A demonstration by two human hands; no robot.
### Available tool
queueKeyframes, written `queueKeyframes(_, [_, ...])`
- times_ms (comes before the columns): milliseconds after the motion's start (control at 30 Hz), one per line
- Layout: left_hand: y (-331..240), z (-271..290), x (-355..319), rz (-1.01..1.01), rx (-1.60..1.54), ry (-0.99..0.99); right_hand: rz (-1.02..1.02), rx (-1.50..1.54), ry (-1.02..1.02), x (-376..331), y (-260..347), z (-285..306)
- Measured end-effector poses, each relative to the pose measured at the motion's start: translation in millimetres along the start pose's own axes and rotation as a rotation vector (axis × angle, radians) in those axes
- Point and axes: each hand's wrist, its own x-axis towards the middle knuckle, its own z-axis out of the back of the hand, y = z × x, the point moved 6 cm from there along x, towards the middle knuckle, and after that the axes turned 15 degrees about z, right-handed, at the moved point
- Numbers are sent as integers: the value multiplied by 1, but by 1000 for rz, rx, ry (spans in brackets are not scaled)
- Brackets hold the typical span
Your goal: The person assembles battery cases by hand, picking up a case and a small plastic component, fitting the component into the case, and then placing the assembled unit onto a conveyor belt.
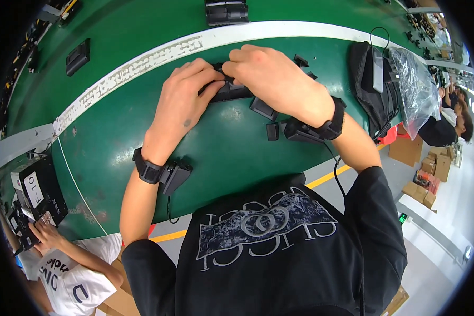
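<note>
Both hands meet over the green table, around a black plastic part (pixel 230 94) whose upper portion is covered by the fingers. My left hand (pixel 181 92) is closed, its thumb and fingertips pinching the part's left end. From the right, my right hand (pixel 266 73) is closed on the same part, its fingers curled so that the exact grip is hidden. Just below the right hand lies a black rectangular block (pixel 263 108), with a smaller black block (pixel 272 131) nearer to me. Each wrist wears a black strap with a dark device.
At the right sit a black bag (pixel 366 79) and a clear plastic bag (pixel 405 89). Small black pieces (pixel 301 61) lie beyond my right wrist. Past the white strip (pixel 295 29) are a black block (pixel 78 57) and stacked black parts (pixel 226 11). A co-worker's hand (pixel 46 234) touches black equipment at lower left.
</note>
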Motion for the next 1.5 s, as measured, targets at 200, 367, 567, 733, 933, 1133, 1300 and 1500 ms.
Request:
queueKeyframes(200, [2, -2, 2, 46, -63, 33, 28, -32, 19, 2, 4, -4])
queueKeyframes(367, [2, 1, 3, 90, -78, 63, 24, -69, 56, 5, 5, -5])
queueKeyframes(567, [34, 41, 25, 104, 76, -214, -66, -210, -415, -28, -19, 58])
queueKeyframes(733, [109, 119, 39, 176, 331, -549, -416, -204, -192, -97, -63, 54])
queueKeyframes(933, [187, 184, 11, 424, 818, -412, -593, 9, -148, -131, -71, 13])
queueKeyframes(1133, [190, 188, 13, 355, 547, -456, -569, 5, -175, -121, -68, 19])
queueKeyframes(1300, [175, 188, 22, 218, 642, -579, -551, 17, -227, -114, -51, 30])
queueKeyframes(1500, [199, 191, 66, 230, 714, -286, -419, 104, -158, -94, -31, 19])
